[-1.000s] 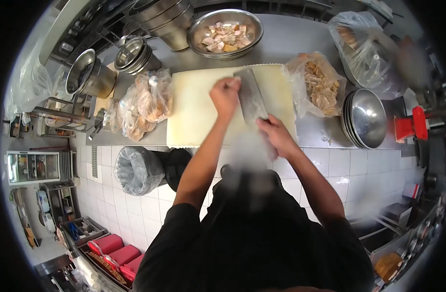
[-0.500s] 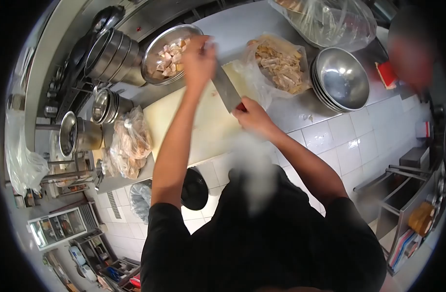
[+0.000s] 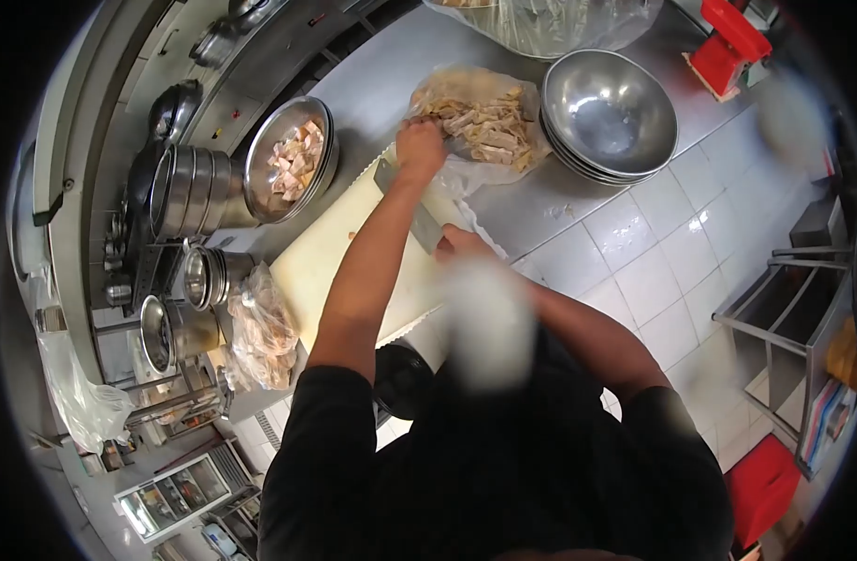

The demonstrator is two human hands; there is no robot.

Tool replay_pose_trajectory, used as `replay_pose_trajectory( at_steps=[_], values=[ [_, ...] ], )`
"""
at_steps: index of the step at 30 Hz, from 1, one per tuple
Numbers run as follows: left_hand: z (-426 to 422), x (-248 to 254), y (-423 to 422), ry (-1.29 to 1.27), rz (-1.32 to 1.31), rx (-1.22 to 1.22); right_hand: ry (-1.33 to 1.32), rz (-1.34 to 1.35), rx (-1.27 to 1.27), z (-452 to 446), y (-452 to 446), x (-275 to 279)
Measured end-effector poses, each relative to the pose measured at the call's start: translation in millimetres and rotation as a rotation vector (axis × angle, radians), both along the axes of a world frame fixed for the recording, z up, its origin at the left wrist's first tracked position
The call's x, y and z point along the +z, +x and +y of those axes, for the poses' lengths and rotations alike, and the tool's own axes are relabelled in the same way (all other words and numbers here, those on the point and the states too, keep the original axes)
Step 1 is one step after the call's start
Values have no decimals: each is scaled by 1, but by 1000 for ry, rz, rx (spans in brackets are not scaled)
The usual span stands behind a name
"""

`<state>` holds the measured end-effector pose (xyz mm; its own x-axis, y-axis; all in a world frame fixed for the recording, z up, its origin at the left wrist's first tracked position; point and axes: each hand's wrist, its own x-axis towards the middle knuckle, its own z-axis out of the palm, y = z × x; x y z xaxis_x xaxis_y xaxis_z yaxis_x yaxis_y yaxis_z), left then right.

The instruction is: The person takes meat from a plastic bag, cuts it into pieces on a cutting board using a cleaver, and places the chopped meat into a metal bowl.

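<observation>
My left hand (image 3: 421, 148) reaches to the left edge of an open plastic bag of pale sliced pieces (image 3: 489, 129); its fingertips are hidden at the bag, so what they grip cannot be made out. The handle end of a wide cleaver (image 3: 426, 227) is in my closed right hand (image 3: 461, 245). The blade lies over the right part of the cream cutting board (image 3: 339, 252), passing under my left forearm. A small scrap rests on the board. Left of the bag, a metal bowl (image 3: 330, 178) holds cut chunks (image 3: 295, 161).
Stacked empty bowls (image 3: 611, 117) stand right of the bag, with a red device (image 3: 730, 42) beyond. Nested metal pots (image 3: 190, 192), smaller containers (image 3: 204, 278) and knotted bags of food (image 3: 262, 327) line the left side. A black bin (image 3: 402, 379) is below the counter.
My left hand has gone from over the bowl of chunks to the bag of sliced pieces. The cleaver stays in my right hand. The view has turned toward the right.
</observation>
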<state>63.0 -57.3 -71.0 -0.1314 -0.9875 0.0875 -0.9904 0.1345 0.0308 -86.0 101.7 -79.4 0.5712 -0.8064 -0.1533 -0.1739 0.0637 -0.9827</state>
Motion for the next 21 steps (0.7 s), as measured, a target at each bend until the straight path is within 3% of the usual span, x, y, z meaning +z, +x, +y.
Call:
replay_pose_trajectory(
  at_steps=[2, 6, 9, 15, 18, 21],
  values=[
    [-15, -28, 10, -14, -16, 106, -8, 6, 12, 0, 0, 0],
    [-17, -26, 1, 2, 4, 297, -42, -8, 14, 2, 3, -4],
    [-13, -13, -15, 186, -114, 324, -61, -28, 12, 1, 5, -9],
    [-11, -1, -19, -11, 302, 527, -39, 16, -14, -1, 6, -9],
    [-12, 13, 0, 63, 480, 292, -24, 40, -28, 2, 4, -2],
    [14, 64, -6, 105, 1103, 379, -3, 77, -22, 0, 3, 7]
  ],
)
